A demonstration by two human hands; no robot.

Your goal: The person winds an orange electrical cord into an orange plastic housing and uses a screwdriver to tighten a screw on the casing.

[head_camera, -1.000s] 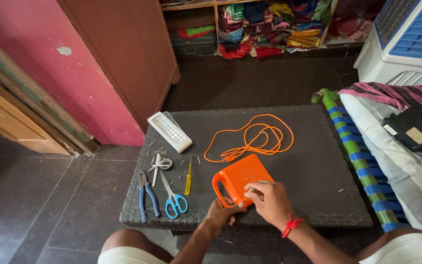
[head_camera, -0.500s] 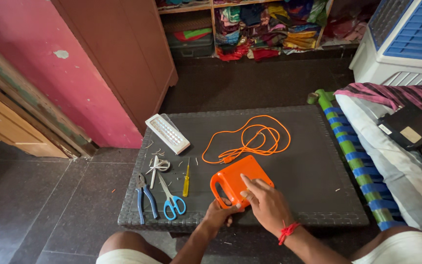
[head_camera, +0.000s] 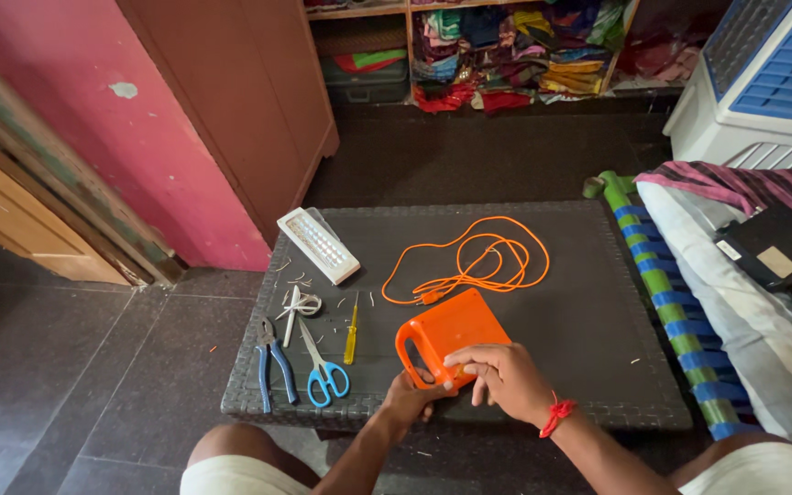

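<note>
A dark woven table fills the middle of the view, low enough that the seated person's knees flank its near edge, which keeps everything within arm's reach. At about 5 o'clock from the table's centre lies the orange handled lamp, tilted with its flat back up and its loop handle toward 8 o'clock, a pose that exposes the rear face for work. The right hand rests across the lamp's near corner, fingers curled and pressing down on the casing, apparently to steady it. The left hand comes up from 6 o'clock and touches the handle's lower end; its fingers are mostly hidden, so I cannot tell how firmly it closes. An orange cord lies coiled loosely at 12 o'clock of the lamp, just beside it, probably set aside to stay out of the way. A white light panel sits at 10 o'clock near the far-left corner. Laid side by side at 9 o'clock, handles toward the person for easy pick-up, are blue-handled pliers, blue-handled scissors, a yellow screwdriver and pale wire scraps.
</note>
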